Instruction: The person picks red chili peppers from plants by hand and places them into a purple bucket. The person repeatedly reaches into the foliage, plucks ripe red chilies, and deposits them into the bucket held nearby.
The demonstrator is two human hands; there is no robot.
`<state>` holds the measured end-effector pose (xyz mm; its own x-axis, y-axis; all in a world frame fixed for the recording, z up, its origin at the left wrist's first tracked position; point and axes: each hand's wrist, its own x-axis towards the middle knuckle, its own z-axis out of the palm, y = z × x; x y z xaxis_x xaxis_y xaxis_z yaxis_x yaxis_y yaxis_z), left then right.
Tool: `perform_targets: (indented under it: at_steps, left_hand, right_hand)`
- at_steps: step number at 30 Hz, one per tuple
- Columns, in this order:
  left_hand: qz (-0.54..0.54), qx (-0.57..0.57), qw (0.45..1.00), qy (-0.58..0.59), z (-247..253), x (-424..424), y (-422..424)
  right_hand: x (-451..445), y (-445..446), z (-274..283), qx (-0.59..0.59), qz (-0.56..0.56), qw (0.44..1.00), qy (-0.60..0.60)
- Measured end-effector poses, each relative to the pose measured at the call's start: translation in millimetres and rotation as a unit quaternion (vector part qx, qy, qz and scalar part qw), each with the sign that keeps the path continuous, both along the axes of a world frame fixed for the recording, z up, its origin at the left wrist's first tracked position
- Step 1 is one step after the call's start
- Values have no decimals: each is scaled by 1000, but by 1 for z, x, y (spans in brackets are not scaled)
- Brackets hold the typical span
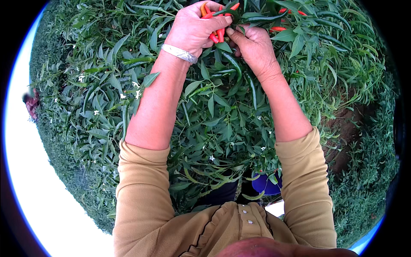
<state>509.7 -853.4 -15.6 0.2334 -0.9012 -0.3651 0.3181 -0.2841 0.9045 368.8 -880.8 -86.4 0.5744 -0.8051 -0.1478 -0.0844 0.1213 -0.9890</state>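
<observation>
My left hand (196,27), with a silver bracelet (179,53) at its wrist, is closed around several red chili peppers (221,33). One orange-brown pepper (203,9) pokes up between its fingers. Close beside it, my right hand (255,45) has its thumb and fingertips drawn together among the leaves. Leaves partly hide those fingertips, so what they pinch does not show. Long green chili peppers (233,64) hang from the plant just below both hands. More red peppers (278,29) show among leaves to the right.
Dense chili plants with small white flowers (212,158) surround me. A blue bucket (267,185) stands low by my body, partly covered by my right sleeve. Bare brown soil (343,135) shows at right. Far left, another person (32,104) is among the plants.
</observation>
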Motion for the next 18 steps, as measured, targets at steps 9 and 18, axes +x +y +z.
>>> perform_targets:
  at_steps: [9,18]
  left_hand:
    - [137,-67,986,-64,-20,-26,14]
    - [-64,-101,990,68,3,-16,22]
  right_hand:
    - [3,-7,4,62,-80,993,56]
    - [-20,8,15,-255,56,950,172]
